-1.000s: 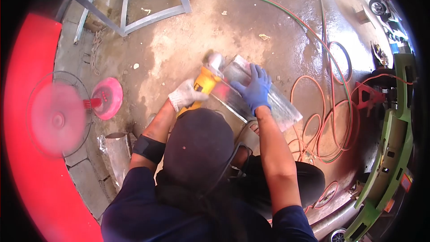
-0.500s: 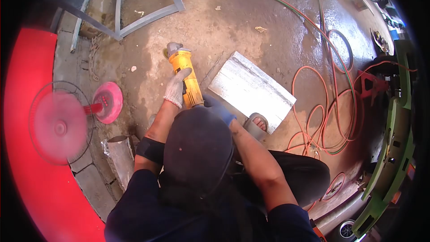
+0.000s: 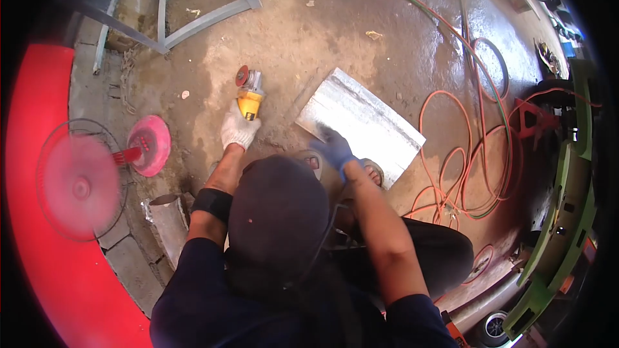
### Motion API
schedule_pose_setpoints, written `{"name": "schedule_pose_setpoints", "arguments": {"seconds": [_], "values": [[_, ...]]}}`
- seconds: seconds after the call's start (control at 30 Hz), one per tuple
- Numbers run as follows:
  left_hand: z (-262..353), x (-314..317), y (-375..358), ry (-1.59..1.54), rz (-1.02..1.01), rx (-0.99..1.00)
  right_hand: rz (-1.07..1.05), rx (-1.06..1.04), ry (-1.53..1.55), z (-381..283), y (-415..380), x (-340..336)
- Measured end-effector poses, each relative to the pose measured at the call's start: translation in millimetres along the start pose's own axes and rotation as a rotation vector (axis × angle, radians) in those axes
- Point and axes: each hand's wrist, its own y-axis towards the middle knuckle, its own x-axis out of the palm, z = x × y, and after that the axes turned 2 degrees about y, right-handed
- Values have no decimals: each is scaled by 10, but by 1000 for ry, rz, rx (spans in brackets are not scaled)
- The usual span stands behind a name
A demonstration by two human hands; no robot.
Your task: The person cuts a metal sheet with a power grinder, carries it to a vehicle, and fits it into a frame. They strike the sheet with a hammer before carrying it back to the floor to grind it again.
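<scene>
My left hand, in a white knit glove, is wrapped round the yellow body of an angle grinder. The grinder points away from me, its reddish disc turned up at the far left end. In a blue-grey glove, my right hand reaches over the near left edge of a silvery metal sheet, fingers apart and a little smeared by motion. This sheet lies aslant on the concrete floor, close by my sandalled foot.
Orange and green hoses lie coiled at the right. On the left, a pink fan has its round base toward me. A grey metal frame stands at the far left, and a green metal beam runs along the right side.
My right hand has left the grinder's rear end and moved right to the metal sheet. The left hand has drawn the grinder slightly left and turned it, bringing its disc into view.
</scene>
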Motion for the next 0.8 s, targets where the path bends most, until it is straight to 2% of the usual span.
{"name": "schedule_pose_setpoints", "arguments": {"seconds": [0.03, 0.07, 0.1, 0.13, 0.17, 0.3, 0.37, 0.43, 0.47, 0.5, 0.53, 0.57, 0.6, 0.63, 0.67, 0.73, 0.77, 0.8], "values": [[-196, 156, 36, 114, 29, -34, -56, 140, 148, -8, 81, -293], [-376, 268, 37, 117, 20, -36, 136, 184, 42, 117, 126, -456], [-548, 355, 8, 187, 100, -7, 317, 181, -155, 189, 134, -638], [-676, 399, -44, 255, 177, 23, 223, 110, -416, 359, 197, -882], [-750, 413, -100, 252, 166, 26, 370, 273, -372, 375, 254, -1034], [-1015, 521, -163, 322, 177, 103, 494, 171, -622, 517, 418, -1558], [-1085, 586, -159, 303, 185, 116, 194, 292, -699, 588, 567, -1741], [-928, 421, -203, 200, 164, 113, 150, 377, -703, 524, 621, -1804], [-870, 344, -202, 251, 24, 65, 124, 400, -749, 545, 679, -1823], [-767, 297, -212, 273, 22, 38, 15, 430, -693, 331, 664, -1936], [-910, 414, -159, 286, 80, 73, 7, 341, -577, 630, 732, -1967], [-1045, 515, -134, 250, 50, 40, -200, 311, -584, 844, 893, -2017], [-1148, 599, -105, 252, 53, 35, -356, 328, -590, 702, 887, -2142], [-1051, 537, -76, 260, 15, 8, -390, 262, -539, 657, 854, -2259], [-996, 434, -87, 278, -35, -23, -448, 270, -573, 607, 824, -2299], [-887, 284, -82, 288, -140, -65, -613, 338, -529, 103, 593, -2428], [-809, 201, -67, 304, -221, -99, -628, 360, -540, -10, 470, -2420], [-742, 140, -70, 292, -243, -112, -611, 231, -585, -126, 308, -2377]]}}
